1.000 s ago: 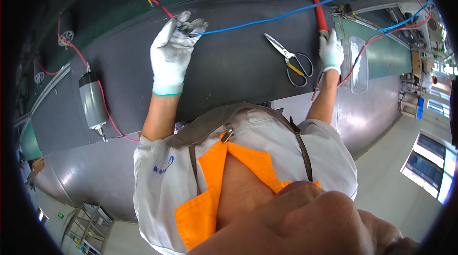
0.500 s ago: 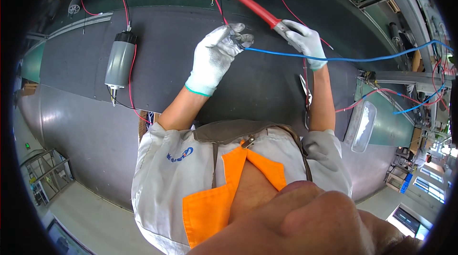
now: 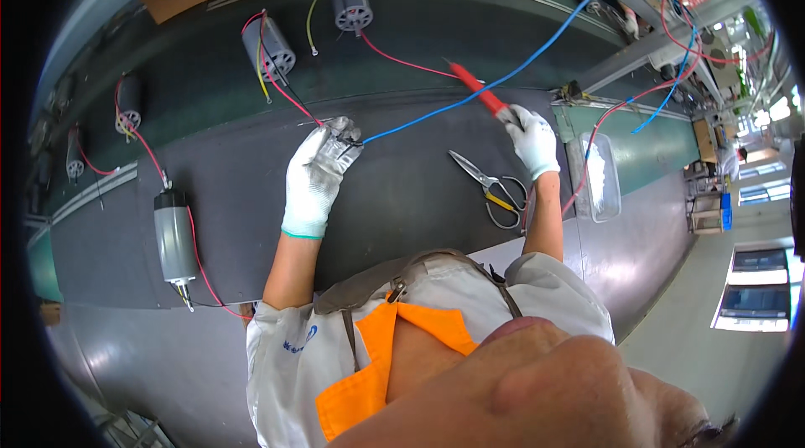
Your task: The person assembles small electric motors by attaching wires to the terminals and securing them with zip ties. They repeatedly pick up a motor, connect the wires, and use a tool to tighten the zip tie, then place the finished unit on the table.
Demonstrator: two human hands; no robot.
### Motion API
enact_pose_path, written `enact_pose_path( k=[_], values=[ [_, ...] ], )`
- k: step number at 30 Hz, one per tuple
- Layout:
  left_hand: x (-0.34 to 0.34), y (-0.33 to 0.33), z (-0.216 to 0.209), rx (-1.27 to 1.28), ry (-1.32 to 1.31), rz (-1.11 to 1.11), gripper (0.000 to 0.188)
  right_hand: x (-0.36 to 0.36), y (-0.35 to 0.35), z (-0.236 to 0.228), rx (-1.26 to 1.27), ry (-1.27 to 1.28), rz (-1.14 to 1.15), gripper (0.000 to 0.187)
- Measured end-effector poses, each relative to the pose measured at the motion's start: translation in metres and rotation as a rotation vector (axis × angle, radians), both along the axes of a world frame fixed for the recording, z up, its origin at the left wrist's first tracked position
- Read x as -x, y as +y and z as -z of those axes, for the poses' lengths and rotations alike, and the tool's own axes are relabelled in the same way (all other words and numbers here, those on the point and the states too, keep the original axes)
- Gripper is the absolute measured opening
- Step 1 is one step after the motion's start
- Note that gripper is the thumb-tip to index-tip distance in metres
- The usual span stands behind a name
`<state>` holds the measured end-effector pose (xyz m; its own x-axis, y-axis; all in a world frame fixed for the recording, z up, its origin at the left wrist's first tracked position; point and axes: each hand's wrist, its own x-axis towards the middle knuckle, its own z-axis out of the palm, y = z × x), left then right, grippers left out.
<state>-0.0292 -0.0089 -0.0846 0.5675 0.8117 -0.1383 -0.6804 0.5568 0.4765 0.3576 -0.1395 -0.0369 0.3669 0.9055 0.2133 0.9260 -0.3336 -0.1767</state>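
Observation:
My gloved left hand (image 3: 320, 173) is closed at the end of a blue wire (image 3: 436, 112), with a small dark piece at its fingertips. A red wire (image 3: 289, 96) from a grey motor (image 3: 268, 49) also runs to those fingers; the join inside is hidden. In my gloved right hand (image 3: 534, 143) is a red pen-like test probe (image 3: 478, 89). Its thin tip points up and left, close to a red wire lying on the table and apart from the motors. Scissors (image 3: 489, 184) with yellow on the handles lie near my right wrist.
A grey motor with a black end (image 3: 173, 238) lies at the left on the dark table (image 3: 402, 213). Other motors (image 3: 350, 3) stand along the far side. To the right are a clear plastic tray (image 3: 597, 179) and a metal frame (image 3: 637, 62) with hanging wires.
My right hand has drawn the probe away from a motor's shaft. My left hand keeps its hold on the wires. The view has shifted, and the scissors now show fully.

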Motion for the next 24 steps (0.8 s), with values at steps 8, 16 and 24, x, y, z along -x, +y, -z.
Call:
enact_pose_path(
  k=[8,16,24],
  values=[
    [-0.02,0.011,0.011,-0.073,0.124,0.063,0.031,0.159,0.028,-0.019,-0.137,1.446,-0.615,0.05],
    [0.136,0.03,-0.011,-1.024,2.237,-1.011,0.032,0.143,0.072,-0.042,-0.103,1.121,-0.248,0.038],
    [0.053,0.009,-0.011,-1.301,1.752,-0.841,0.056,0.21,0.288,-0.002,-0.319,-0.068,-0.215,0.076]
  ],
)
